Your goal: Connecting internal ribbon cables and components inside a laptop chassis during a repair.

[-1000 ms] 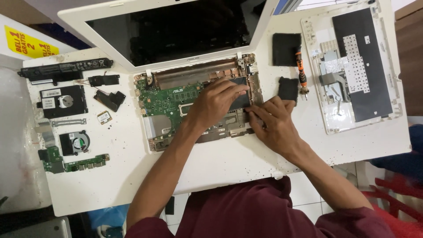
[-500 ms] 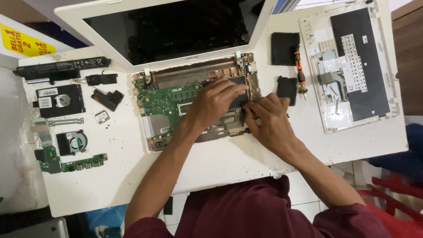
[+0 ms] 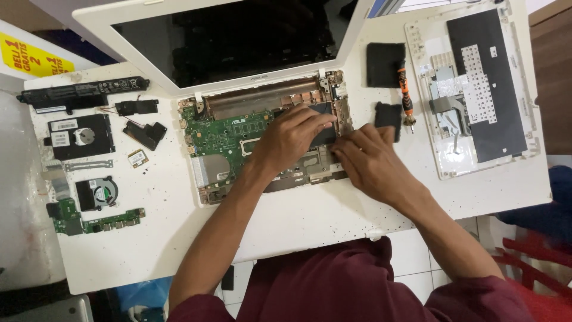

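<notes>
An opened white laptop lies on the white table [image 3: 310, 220], its dark screen [image 3: 226, 39] tilted back and its green motherboard [image 3: 217, 134] bare in the lower shell. My left hand [image 3: 289, 138] rests flat on the right part of the board, fingertips on a dark flat piece [image 3: 325, 122] near the shell's right edge. My right hand [image 3: 372, 161] lies just right of it, fingers pressed against the shell's right rim by that dark piece. What the fingers pinch is hidden.
Removed parts lie at left: a long black battery [image 3: 83, 92], a hard drive [image 3: 80, 136], a fan [image 3: 98, 193], a small green board [image 3: 95, 219]. At right are two black pads [image 3: 384, 62], an orange screwdriver [image 3: 405, 98], and the upturned keyboard cover [image 3: 476, 89].
Both hands stay on the right side of the open shell, with only small finger shifts. The camera has drifted slightly.
</notes>
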